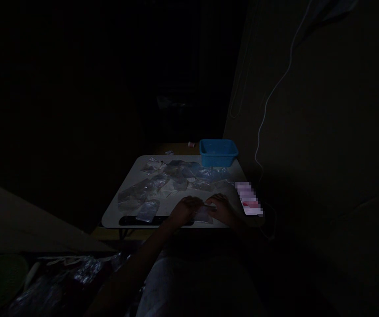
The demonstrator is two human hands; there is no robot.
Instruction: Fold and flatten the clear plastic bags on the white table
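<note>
Dim light falls on a small white table [110, 214] with rounded corners. At its near edge my left hand [187, 209] and my right hand [221, 209] are close together, both with curled fingers. Between them lies a clear plastic bag [204, 216], its top edge pinched by both hands. Another small plastic bag [148, 210] rests to the left, over the dark slot [128, 221] in the table's edge. Beyond my hands spreads a loose pile of clear plastic bags [163, 182]. Darkness hides the fingertips in part.
A blue plastic basin [218, 155] stands at the table's back right corner. On the right edge lies a phone with a lit, blurred screen [249, 200]. A white cable [265, 108] hangs along the right wall. Shiny plastic [88, 269] lies low at the left, near a green basket [2, 281].
</note>
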